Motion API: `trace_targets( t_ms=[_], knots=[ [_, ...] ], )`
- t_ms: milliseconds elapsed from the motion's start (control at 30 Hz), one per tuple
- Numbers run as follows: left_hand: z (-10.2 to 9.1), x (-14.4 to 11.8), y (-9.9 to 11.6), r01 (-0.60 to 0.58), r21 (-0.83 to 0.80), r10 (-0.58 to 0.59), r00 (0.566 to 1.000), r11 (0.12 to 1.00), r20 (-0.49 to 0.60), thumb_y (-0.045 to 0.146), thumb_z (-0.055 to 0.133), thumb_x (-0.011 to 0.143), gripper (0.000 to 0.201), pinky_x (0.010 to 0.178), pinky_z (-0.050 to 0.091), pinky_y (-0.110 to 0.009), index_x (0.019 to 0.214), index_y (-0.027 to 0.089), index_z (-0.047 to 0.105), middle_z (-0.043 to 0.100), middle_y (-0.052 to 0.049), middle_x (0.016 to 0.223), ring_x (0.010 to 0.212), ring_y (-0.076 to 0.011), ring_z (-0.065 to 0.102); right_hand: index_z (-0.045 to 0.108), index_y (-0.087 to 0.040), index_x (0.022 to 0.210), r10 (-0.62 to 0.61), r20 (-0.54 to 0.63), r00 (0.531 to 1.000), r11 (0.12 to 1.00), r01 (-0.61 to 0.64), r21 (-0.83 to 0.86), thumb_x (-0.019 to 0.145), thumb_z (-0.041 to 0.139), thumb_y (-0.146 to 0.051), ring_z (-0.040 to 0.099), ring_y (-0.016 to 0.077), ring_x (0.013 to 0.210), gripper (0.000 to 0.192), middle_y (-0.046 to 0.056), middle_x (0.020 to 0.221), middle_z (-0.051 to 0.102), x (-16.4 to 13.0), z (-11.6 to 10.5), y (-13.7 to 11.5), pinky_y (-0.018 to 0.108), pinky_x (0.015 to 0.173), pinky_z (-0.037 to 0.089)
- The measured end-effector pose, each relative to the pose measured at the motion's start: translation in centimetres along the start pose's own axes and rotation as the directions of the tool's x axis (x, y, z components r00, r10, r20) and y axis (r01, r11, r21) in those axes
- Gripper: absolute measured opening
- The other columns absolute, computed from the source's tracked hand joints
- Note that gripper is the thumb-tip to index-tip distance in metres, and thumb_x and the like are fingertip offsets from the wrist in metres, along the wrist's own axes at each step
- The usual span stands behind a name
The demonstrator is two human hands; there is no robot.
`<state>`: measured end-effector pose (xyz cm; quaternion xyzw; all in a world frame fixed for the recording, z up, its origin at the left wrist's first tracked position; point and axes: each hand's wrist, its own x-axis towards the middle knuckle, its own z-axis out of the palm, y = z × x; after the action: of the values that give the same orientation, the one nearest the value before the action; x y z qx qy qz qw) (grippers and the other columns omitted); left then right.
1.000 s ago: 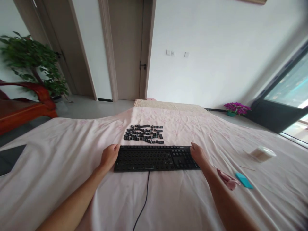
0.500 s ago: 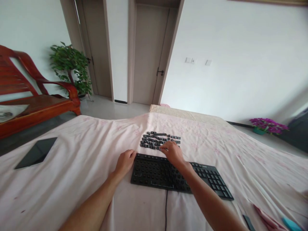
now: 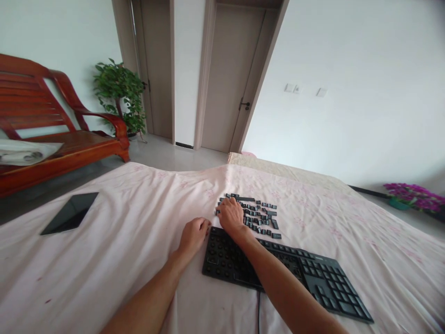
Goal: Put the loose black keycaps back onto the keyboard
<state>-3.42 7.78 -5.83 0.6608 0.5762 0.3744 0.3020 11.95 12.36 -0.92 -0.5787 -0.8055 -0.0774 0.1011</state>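
Observation:
A black keyboard (image 3: pixel 347 304) lies on the pink cloth, its key block at right full of keys. Its left part is stripped down to bare key posts. Behind it several loose black keycaps (image 3: pixel 255 214) lie in rough rows. My right hand (image 3: pixel 231 215) reaches over the keyboard to the left end of these rows, fingers bent down and closed at a keycap (image 3: pixel 218 212); the hand hides some of the others. Beside the keyboard's far left corner my left hand (image 3: pixel 194 234) rests with curled fingers. Whatever it may hold is hidden.
A dark tablet (image 3: pixel 71 213) lies on the cloth (image 3: pixel 139 260) at left. The keyboard cable (image 3: pixel 258 311) runs toward me. Beyond the cloth stand a wooden bench (image 3: pixel 69 139), a green plant (image 3: pixel 120 93) and purple flowers (image 3: pixel 413 195).
My right hand has moved from the near middle of the loose keycaps to their left end. The whole view has shifted, bringing more of the bench into sight.

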Motion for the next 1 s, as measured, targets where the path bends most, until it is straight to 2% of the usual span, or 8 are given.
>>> trace_targets(
  t_ms=[300,567,667,833,933,1000],
  knots=[
    [-0.1,0.0,0.4,-0.003,0.013,0.003,1.000,1.000,0.009,0.027,0.043,0.089,0.031,0.062,0.039,-0.020,0.082,0.019,0.071,0.072,-0.005,0.081,0.073,-0.0136,0.063,0.073,-0.023,0.090,-0.021,0.043,0.999,0.999,0.023,-0.048,0.086,0.052,-0.018,0.045,0.0250,0.101,0.022,0.009,0.098,0.064,0.3,0.4,-0.2,0.033,0.077,0.034],
    [-0.1,0.0,0.3,0.026,-0.009,-0.026,1.000,1.000,0.006,0.029,0.041,0.090,0.032,0.060,0.041,-0.020,0.089,0.018,0.071,0.072,-0.006,0.084,0.072,-0.0132,0.063,0.073,-0.022,0.084,-0.016,0.016,1.000,0.999,0.015,0.036,0.082,0.057,-0.020,0.047,0.0239,0.101,0.016,0.007,0.098,0.065,0.3,0.5,0.1,0.033,0.081,0.034],
    [-0.1,-0.1,0.3,0.048,-0.048,-0.047,0.999,0.998,0.008,0.033,0.039,0.091,0.036,0.057,0.043,-0.019,0.095,0.018,0.071,0.072,-0.005,0.082,0.069,-0.0129,0.063,0.073,-0.025,0.081,0.019,0.009,1.000,0.993,-0.020,0.116,0.081,0.059,-0.022,0.048,0.0229,0.101,0.014,0.005,0.098,0.067,0.3,0.4,0.4,0.032,0.085,0.034],
    [0.0,-0.1,0.3,0.112,-0.225,-0.112,0.994,0.968,0.015,0.039,0.041,0.089,0.038,0.050,0.046,-0.018,0.103,0.017,0.068,0.071,-0.006,0.087,0.069,-0.0141,0.065,0.074,-0.028,0.078,0.097,-0.002,0.995,0.938,-0.091,0.335,0.077,0.064,-0.023,0.050,0.0220,0.104,0.011,0.001,0.095,0.070,0.0,0.2,0.9,0.033,0.092,0.032],
    [0.1,0.0,0.2,0.131,-0.291,-0.139,0.990,0.948,-0.004,0.039,0.045,0.087,0.036,0.049,0.048,-0.019,0.104,0.017,0.067,0.071,-0.007,0.091,0.070,-0.0145,0.066,0.074,-0.028,0.078,0.168,-0.005,0.986,0.849,-0.142,0.509,0.075,0.064,-0.024,0.051,0.0217,0.105,0.011,0.001,0.095,0.070,-0.1,0.0,1.1,0.033,0.093,0.033],
    [0.1,0.1,0.2,0.102,-0.362,-0.126,0.991,0.927,-0.043,0.039,0.048,0.086,0.035,0.051,0.049,-0.019,0.105,0.016,0.066,0.071,-0.007,0.092,0.071,-0.0148,0.067,0.074,-0.026,0.081,0.213,0.012,0.977,0.748,-0.171,0.641,0.076,0.064,-0.027,0.055,0.0205,0.098,0.011,0.002,0.092,0.071,-0.2,-0.1,1.1,0.032,0.088,0.038]
  ],
)
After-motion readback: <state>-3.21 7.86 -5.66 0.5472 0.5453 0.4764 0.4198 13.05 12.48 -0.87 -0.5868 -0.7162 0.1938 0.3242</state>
